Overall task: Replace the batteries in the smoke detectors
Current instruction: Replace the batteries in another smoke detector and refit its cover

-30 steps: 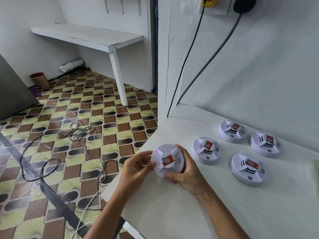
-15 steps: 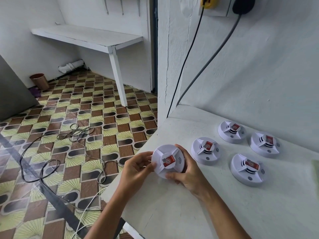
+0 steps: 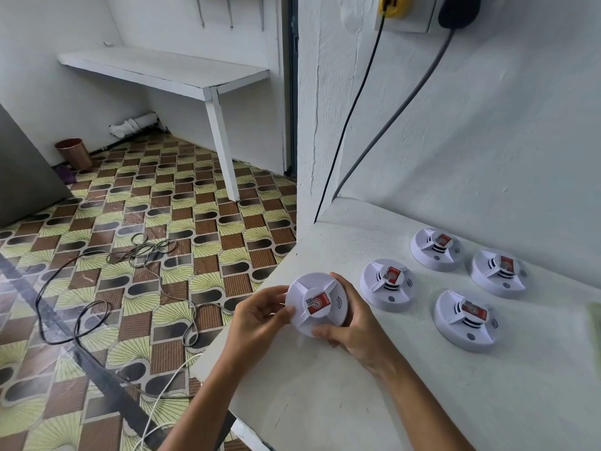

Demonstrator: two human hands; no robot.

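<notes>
I hold a round white smoke detector [image 3: 317, 302] with a red label just above the near left corner of the white table [image 3: 357, 395]. My left hand [image 3: 258, 315] grips its left rim, thumb on the face. My right hand [image 3: 353, 322] cups its right and lower edge, fingers curled round it. Several more white detectors lie face up on the table to the right: one nearest [image 3: 387, 284], one at the back [image 3: 435, 249], one far right [image 3: 497, 271], one in front [image 3: 466, 320].
A white wall rises behind the table, with a yellow plug [image 3: 392, 4] and a black plug [image 3: 458, 11] whose cables run down to the table corner. Left of the table the patterned floor holds loose cables [image 3: 107, 288]. A white shelf [image 3: 169, 68] and copper bin [image 3: 73, 153] stand farther back.
The detector has turned slightly in my hands, its label now more level. Both hands stay at the same spot.
</notes>
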